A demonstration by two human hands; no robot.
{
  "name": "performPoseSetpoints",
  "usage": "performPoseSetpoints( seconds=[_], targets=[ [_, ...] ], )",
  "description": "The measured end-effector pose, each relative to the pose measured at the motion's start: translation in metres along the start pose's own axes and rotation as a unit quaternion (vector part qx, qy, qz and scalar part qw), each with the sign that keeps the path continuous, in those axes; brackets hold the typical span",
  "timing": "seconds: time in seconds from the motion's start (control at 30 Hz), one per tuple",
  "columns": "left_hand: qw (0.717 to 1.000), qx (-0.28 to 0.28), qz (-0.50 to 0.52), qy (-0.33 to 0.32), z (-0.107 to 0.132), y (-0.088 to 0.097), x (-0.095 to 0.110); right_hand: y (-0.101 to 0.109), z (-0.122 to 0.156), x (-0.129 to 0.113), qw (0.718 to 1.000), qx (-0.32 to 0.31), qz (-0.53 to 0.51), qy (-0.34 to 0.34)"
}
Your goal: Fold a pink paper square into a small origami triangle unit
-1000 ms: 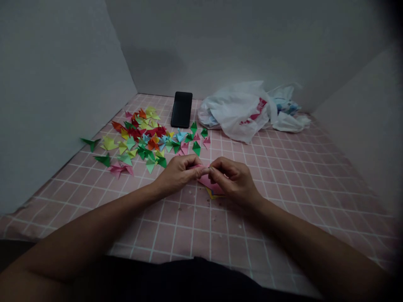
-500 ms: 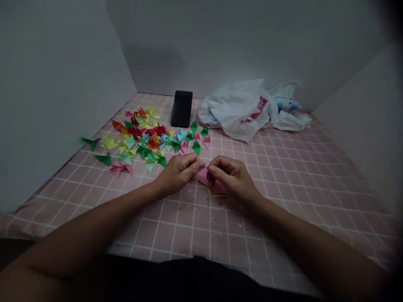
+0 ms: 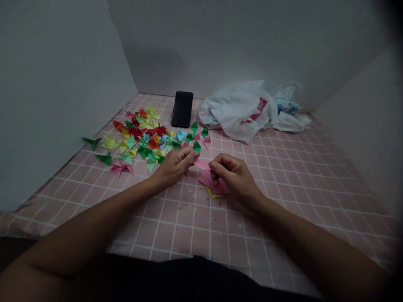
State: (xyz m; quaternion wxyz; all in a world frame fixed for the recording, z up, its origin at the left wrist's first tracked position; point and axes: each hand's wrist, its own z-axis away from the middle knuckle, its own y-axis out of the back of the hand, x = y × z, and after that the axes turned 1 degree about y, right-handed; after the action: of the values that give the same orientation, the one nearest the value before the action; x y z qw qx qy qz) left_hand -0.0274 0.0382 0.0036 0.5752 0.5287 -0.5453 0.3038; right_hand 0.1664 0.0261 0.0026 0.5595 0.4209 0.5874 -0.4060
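Between my hands, a folded piece of pink paper (image 3: 203, 164) is held just above the table. My left hand (image 3: 179, 165) pinches its left end between thumb and fingers. The right end is in the closed fingertips of my right hand (image 3: 231, 174). Below my right hand lies a small stack of paper sheets (image 3: 210, 181), pink on top with yellow and blue edges showing underneath. Beyond my left hand spreads a pile of small folded paper cranes (image 3: 143, 133) in green, red, yellow, blue, orange and pink.
A black phone (image 3: 182, 109) lies near the back wall. To its right sit a crumpled white plastic bag (image 3: 237, 109) with red print and another whitish-blue bag (image 3: 288, 111). Pale walls border a pink checked tablecloth (image 3: 299, 176). Tiny scraps dot the cloth before my hands.
My left hand has shifted slightly left and up, and its thumb has straightened. More of the pink paper now shows between my hands. My right hand has barely moved.
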Motion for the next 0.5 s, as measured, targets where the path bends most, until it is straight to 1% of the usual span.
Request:
performPoseSetpoints(
  seconds=[0.03, 0.1, 0.13, 0.17, 0.23, 0.27, 0.3, 0.37, 0.5],
  targets=[
    [0.998, 0.029, 0.049, 0.012, 0.0, -0.002, -0.002, 0.0, 0.0, 0.001, 1.0, 0.021, -0.005, 0.009],
    [0.984, 0.105, 0.137, 0.039, 0.002, -0.007, -0.004, -0.001, 0.001, 0.002, 0.998, 0.059, -0.011, 0.03],
    [0.978, 0.115, 0.164, 0.052, 0.004, -0.011, -0.004, -0.002, 0.002, 0.002, 0.996, 0.075, -0.012, 0.04],
    [0.976, 0.096, 0.187, 0.061, 0.006, -0.016, -0.003, -0.004, 0.004, 0.003, 0.995, 0.088, -0.012, 0.048],
    [0.974, -0.003, 0.21, 0.084, 0.012, -0.025, -0.001, -0.007, 0.007, 0.004, 0.993, 0.105, -0.015, 0.055],
    [0.971, -0.037, 0.218, 0.09, 0.015, -0.029, 0.0, -0.009, 0.009, 0.005, 0.993, 0.104, -0.024, 0.052],
    [0.969, -0.043, 0.225, 0.097, 0.018, -0.032, 0.001, -0.011, 0.011, 0.006, 0.993, 0.1, -0.032, 0.051],
    [0.97, -0.002, 0.224, 0.098, 0.022, -0.036, 0.003, -0.015, 0.014, 0.009, 0.995, 0.079, -0.033, 0.052],
    [0.969, 0.051, 0.215, 0.11, 0.024, -0.036, 0.008, -0.02, 0.016, 0.012, 0.998, 0.029, -0.044, 0.042]
  ],
)
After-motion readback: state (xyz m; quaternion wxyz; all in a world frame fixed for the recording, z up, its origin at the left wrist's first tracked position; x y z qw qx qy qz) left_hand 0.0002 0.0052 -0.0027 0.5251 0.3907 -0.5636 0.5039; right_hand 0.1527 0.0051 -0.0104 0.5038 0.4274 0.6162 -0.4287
